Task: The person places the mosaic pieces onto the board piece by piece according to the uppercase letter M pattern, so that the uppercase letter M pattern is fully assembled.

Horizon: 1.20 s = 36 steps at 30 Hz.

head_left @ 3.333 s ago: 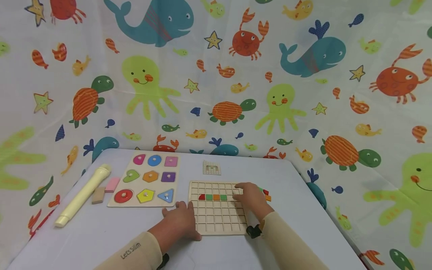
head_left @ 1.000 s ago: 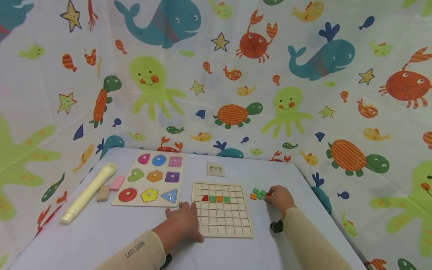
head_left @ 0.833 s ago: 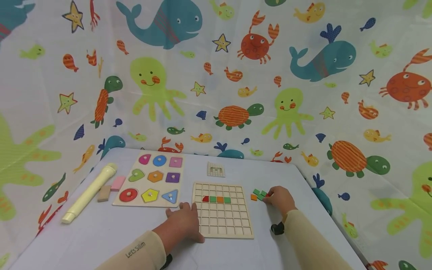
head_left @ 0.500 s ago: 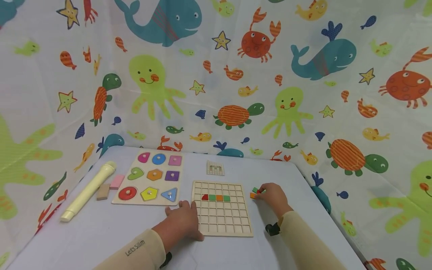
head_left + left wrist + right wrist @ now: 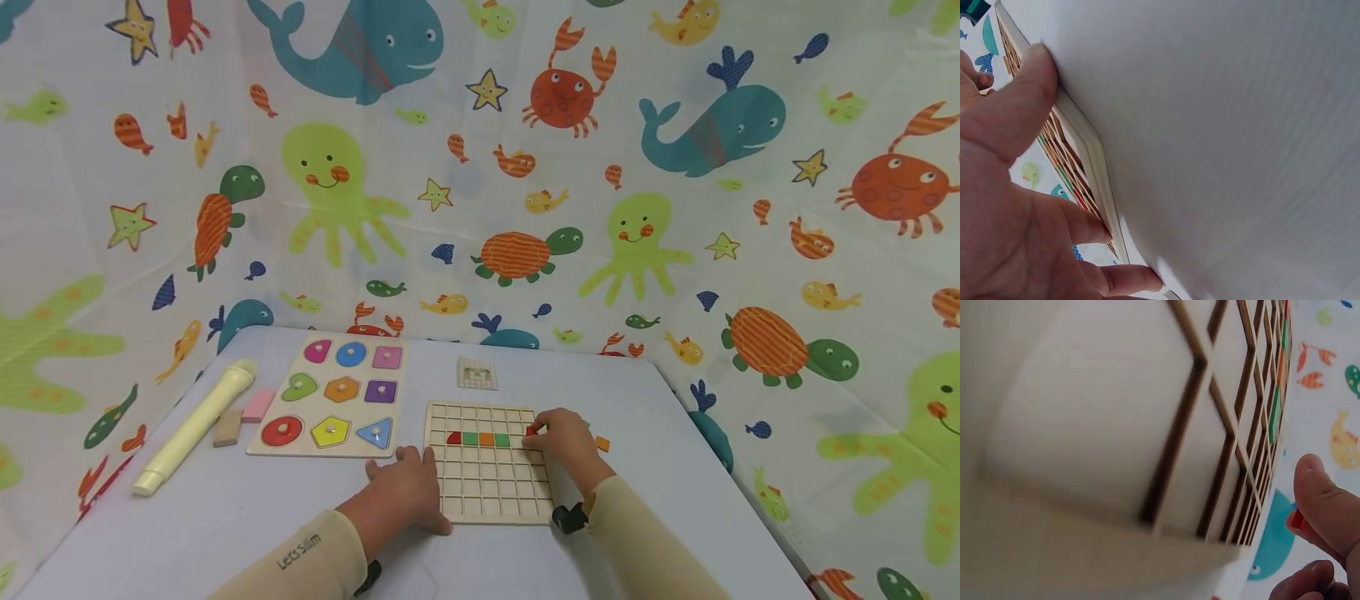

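Observation:
The wooden grid board [image 5: 491,504] lies on the table. One row on it holds a quarter-round red piece [image 5: 454,437], a green tile [image 5: 470,438], an orange tile [image 5: 487,439] and another green tile [image 5: 502,440]. Spread along the board's left edge, my left hand [image 5: 408,492] touches it; in the left wrist view the thumb [image 5: 1032,87] lies against the rim. Between thumb and fingertip my right hand [image 5: 566,446] pinches a small red piece [image 5: 1298,519], over the right part of the grid in line with that row. The hand hides most of this piece.
A loose orange tile [image 5: 602,444] lies right of the hand, other tiles mostly hidden behind it. Left stand a knob shape puzzle [image 5: 322,450], a pink block [image 5: 258,406], a tan block [image 5: 227,428] and a yellow microphone-like stick [image 5: 195,429]. A small grid card [image 5: 477,373] lies behind.
From the loose tiles at the right, my right hand has picked up a red piece and carried it left over the board. My left hand stays at the board's edge.

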Tool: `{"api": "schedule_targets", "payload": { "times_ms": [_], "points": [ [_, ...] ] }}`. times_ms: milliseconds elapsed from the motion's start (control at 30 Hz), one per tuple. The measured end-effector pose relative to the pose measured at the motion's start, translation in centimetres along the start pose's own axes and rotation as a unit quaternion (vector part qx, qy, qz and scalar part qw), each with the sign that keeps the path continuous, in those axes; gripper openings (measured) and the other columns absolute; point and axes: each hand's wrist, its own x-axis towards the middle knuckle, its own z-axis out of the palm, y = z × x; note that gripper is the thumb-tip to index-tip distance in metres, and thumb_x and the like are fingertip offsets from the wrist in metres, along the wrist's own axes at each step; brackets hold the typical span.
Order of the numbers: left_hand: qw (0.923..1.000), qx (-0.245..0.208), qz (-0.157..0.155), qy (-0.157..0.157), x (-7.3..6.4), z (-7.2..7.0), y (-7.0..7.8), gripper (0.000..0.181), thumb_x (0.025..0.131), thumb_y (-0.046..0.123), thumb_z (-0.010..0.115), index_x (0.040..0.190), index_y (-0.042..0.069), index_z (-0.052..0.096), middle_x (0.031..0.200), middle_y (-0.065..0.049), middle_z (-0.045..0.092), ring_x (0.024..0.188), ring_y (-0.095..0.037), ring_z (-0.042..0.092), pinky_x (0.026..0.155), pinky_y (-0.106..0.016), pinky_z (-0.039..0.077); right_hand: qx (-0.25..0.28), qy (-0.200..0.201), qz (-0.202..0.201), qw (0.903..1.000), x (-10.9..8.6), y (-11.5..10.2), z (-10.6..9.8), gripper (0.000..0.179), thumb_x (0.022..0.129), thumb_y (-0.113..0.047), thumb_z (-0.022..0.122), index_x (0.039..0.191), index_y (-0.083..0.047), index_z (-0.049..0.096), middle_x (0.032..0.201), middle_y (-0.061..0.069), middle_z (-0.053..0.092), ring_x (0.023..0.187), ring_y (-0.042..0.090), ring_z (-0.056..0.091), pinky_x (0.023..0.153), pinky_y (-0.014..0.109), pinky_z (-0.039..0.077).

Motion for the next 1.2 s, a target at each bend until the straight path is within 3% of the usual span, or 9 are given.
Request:
{"api": "schedule_targets", "payload": {
  "times_ms": [367, 600, 867, 1200],
  "points": [
    [1.0000, -0.003, 0.002, -0.001, 0.2, 0.2, -0.3, 0.118, 0.064, 0.055, 0.099, 0.154, -0.003, 0.049, 0.149, -0.034, 0.049, 0.137, -0.053, 0.053, 0.117, -0.083, 0.026, -0.048, -0.013, -0.057, 0.9972, 0.0, -2.0, 1.3, 0.021, 0.083, -0.033, 0.093, 0.084, -0.020, 0.076, 0.101, -0.001, 0.074, 0.088, 0.018, 0.059, 0.079, 0.037, 0.055],
    [1.0000, 0.003, 0.006, -0.005, 0.1, 0.0, -0.1, 0.117, 0.065, 0.055, 0.099, 0.154, -0.003, 0.049, 0.149, -0.034, 0.049, 0.139, -0.053, 0.052, 0.117, -0.083, 0.027, -0.077, -0.022, -0.051, 0.9954, 0.1, -2.1, 1.2, 0.024, 0.083, -0.035, 0.092, 0.086, -0.019, 0.075, 0.101, -0.001, 0.074, 0.087, 0.017, 0.059, 0.083, 0.037, 0.057],
    [1.0000, 0.005, 0.007, -0.001, -0.1, 0.0, 0.0, 0.117, 0.065, 0.055, 0.099, 0.154, -0.003, 0.049, 0.149, -0.034, 0.049, 0.137, -0.054, 0.053, 0.117, -0.083, 0.027, -0.076, -0.026, -0.052, 0.9954, 0.1, -2.2, 1.1, 0.023, 0.083, -0.035, 0.093, 0.090, -0.019, 0.077, 0.106, 0.000, 0.076, 0.089, 0.018, 0.062, 0.083, 0.038, 0.058],
    [1.0000, 0.003, 0.005, -0.002, 0.0, -0.1, -0.2, 0.117, 0.065, 0.055, 0.099, 0.154, -0.003, 0.049, 0.149, -0.035, 0.049, 0.136, -0.054, 0.055, 0.117, -0.082, 0.027, -0.064, -0.027, -0.054, 0.9961, 0.1, -2.4, 0.9, 0.024, 0.083, -0.033, 0.093, 0.099, -0.020, 0.081, 0.121, 0.004, 0.077, 0.108, 0.024, 0.070, 0.093, 0.044, 0.060]
  ]
}}
